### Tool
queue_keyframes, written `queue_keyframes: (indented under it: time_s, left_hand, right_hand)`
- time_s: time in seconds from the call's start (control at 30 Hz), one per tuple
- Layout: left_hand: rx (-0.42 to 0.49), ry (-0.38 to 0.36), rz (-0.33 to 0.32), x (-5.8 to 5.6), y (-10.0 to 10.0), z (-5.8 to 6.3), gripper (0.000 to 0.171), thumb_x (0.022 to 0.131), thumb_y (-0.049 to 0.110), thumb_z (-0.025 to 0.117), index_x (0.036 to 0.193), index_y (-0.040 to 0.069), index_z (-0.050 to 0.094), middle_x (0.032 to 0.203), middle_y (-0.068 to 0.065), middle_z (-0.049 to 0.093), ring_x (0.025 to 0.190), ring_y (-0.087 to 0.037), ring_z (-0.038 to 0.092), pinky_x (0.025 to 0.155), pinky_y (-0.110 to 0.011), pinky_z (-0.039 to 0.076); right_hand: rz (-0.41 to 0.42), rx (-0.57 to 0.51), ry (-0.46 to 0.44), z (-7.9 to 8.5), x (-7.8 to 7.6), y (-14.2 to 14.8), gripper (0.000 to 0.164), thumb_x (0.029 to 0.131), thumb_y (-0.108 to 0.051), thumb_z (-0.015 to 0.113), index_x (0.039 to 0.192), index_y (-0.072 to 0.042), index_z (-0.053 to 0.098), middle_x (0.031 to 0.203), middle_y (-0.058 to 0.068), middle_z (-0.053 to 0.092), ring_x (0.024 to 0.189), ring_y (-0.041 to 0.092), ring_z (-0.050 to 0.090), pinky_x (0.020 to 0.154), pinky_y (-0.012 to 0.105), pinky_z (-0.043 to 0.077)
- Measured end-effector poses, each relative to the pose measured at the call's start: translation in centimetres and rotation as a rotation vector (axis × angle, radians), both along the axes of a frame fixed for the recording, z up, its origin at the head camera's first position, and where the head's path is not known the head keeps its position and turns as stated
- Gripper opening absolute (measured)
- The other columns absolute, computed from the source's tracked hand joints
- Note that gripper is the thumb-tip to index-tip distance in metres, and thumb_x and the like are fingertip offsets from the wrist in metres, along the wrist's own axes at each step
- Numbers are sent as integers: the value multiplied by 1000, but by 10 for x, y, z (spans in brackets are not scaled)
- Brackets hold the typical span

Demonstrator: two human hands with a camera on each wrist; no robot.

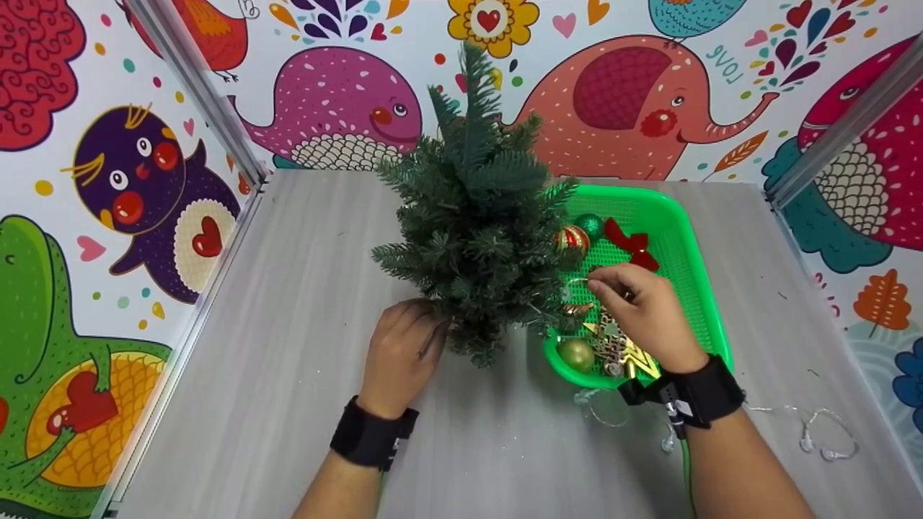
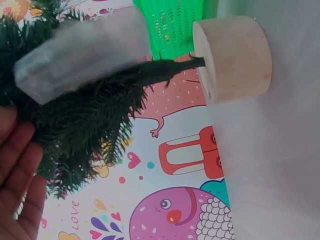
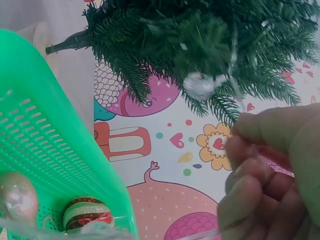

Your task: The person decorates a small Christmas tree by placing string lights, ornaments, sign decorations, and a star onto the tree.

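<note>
A small artificial Christmas tree [image 1: 476,238] stands in the middle of the table. My left hand [image 1: 404,353] is at its lower left branches; in the left wrist view the fingers [image 2: 20,155] look loosely extended against the needles, with the thumb out of sight. Between thumb and forefinger, my right hand [image 1: 652,310] pinches a clear light string [image 1: 579,280] to the right of the tree. In the right wrist view a clear bulb [image 3: 199,86] on the string hangs in front of the branches. A blurred translucent box [image 2: 85,55] shows beside the tree, above its wooden base [image 2: 235,60].
The green basket [image 1: 703,310] right of the tree holds a striped ball [image 1: 572,239], a green ball [image 1: 590,226], a gold ball [image 1: 577,355], a red bow [image 1: 634,244] and a gold star [image 1: 638,360]. More light string [image 1: 829,436] lies at the table's right.
</note>
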State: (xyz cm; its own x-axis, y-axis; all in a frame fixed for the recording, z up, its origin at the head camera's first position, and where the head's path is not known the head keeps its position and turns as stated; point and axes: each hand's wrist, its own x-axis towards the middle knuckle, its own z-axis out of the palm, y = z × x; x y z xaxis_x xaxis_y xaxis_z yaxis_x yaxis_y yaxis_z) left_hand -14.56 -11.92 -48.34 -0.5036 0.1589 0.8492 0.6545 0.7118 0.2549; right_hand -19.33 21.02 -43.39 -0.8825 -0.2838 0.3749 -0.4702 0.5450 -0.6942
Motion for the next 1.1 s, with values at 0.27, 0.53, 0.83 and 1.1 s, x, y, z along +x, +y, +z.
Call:
queue_keyframes:
  time_s: [0.27,0.53,0.83,1.1]
  left_hand:
    - [45,287,-48,14,22,11,35,85,38,70,97,5,68,94,-9,67,84,-23,62,76,-36,51]
    - [-136,288,24,24,41,14,21,85,25,74,103,13,72,99,-1,69,89,-19,64,79,-35,49]
    - [-45,308,5,23,32,16,10,84,13,74,93,9,73,89,-2,69,81,-19,64,77,-33,48]
    - [-23,420,-4,29,30,28,10,87,14,66,91,4,69,90,-8,68,84,-23,63,78,-36,46]
  right_hand:
    - [-13,-74,-47,6,11,-16,18,91,-2,63,105,-11,70,81,-3,68,57,8,52,52,23,33]
    - [19,-99,-24,11,18,-28,17,92,0,61,104,-8,69,78,1,66,60,7,55,52,24,31]
    - [16,-72,-69,0,23,-22,19,89,0,65,105,-8,70,84,2,67,61,10,48,56,21,37]
    - [130,-90,-38,-28,23,-17,22,89,-2,66,103,-17,73,84,-1,64,61,8,43,54,23,35]
